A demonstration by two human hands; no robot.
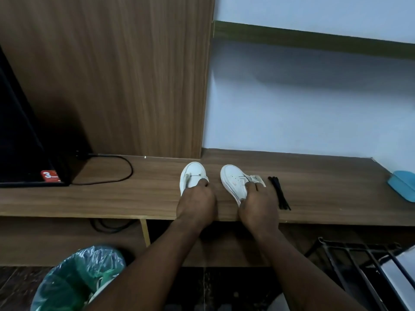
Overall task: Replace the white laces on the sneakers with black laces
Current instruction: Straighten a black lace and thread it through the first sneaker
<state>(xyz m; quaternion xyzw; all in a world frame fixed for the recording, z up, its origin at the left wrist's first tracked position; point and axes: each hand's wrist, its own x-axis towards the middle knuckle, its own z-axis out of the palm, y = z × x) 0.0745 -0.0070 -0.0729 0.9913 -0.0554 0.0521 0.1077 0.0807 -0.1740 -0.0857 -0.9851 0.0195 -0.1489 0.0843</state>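
Now each hand is on one shoe. The left hand is curled over the back part of the left sneaker. The right hand clamps the right sneaker, with the thumb on its inner side and the fingers over the opening. The hands are apart, with bare desk between them. Both sneakers point away from the person, their toes just beyond the fingertips. A thin dark line crosses the front eyelets of each one. It may be a black lace already begun, but it is too small to be sure. The bundle of black laces lies just to the outer side of the right hand, near the shoe but not touching it.

I judge that the step is to set the shoes steady before threading. To do it well, it is better to work on one sneaker only: one hand holds it flat on the desk and the other takes a single lace from the bundle. The two ends should be made equal at the lowest eyelets first, so that the crossings come out even. The strands in the bundle can tangle, so one should be drawn out slowly.
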